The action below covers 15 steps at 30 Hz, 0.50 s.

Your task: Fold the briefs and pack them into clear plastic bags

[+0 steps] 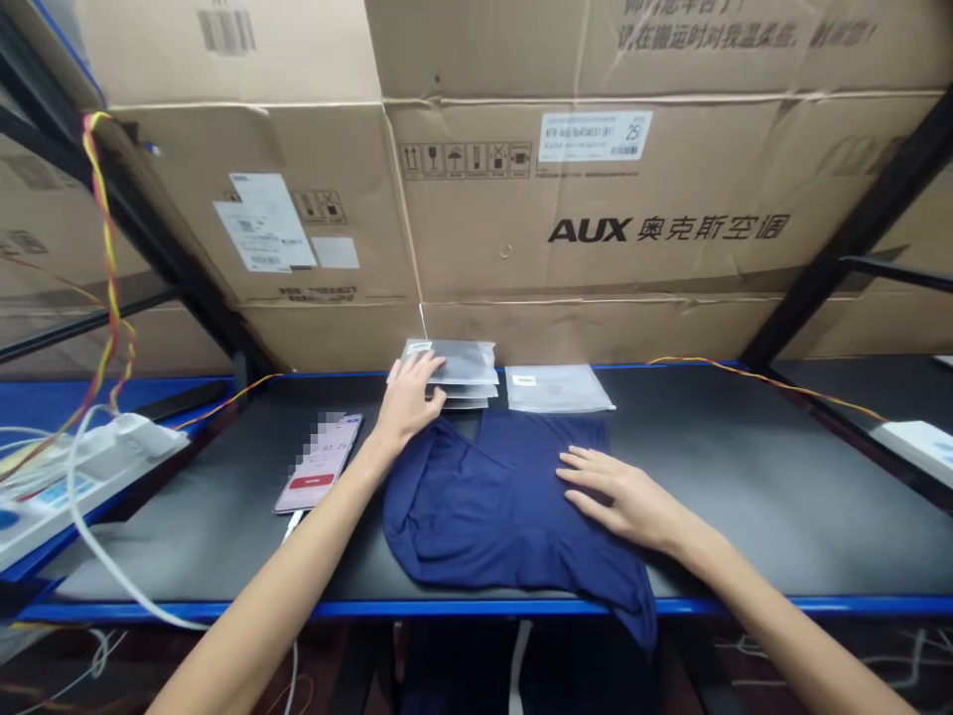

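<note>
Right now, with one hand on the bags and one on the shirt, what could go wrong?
1. A corner of the shirt hangs over the front edge of the table; it might slide off if the right hand lifts.
2. The left hand rests on the stack of bags; pulling one could drag the others askew.
3. The phone lies beside the left forearm and could get knocked.

A garment (pixel 498 501) is spread on the table (pixel 745 477); behind it bags (pixel 456 372) are stacked, a phone (pixel 319 462) to its left.

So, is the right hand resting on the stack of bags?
No, the right hand lies on the navy garment; the left hand touches the bags.
</note>
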Motion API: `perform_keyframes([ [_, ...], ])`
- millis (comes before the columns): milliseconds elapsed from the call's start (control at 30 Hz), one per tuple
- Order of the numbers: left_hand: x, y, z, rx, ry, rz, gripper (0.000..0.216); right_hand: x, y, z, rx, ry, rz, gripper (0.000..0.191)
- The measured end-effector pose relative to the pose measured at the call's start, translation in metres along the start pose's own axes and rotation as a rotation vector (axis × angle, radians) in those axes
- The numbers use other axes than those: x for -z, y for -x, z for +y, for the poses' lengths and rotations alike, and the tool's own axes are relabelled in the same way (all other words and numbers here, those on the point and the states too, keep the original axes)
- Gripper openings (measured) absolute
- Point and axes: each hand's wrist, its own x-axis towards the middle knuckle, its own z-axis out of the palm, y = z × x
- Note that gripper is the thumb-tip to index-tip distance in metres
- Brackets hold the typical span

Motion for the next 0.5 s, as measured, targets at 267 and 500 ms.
perform_keyframes([
  [267,0.014,0.015,0.016,-0.102,0.073,-0.007,0.053,0.004,0.000,0.005,-0.015,-0.037,-0.030,0.038],
  [500,0.023,0.059,0.062,-0.448,0.263,-0.431,0.052,0.009,-0.007,0.002,-0.057,0.006,-0.059,0.044],
])
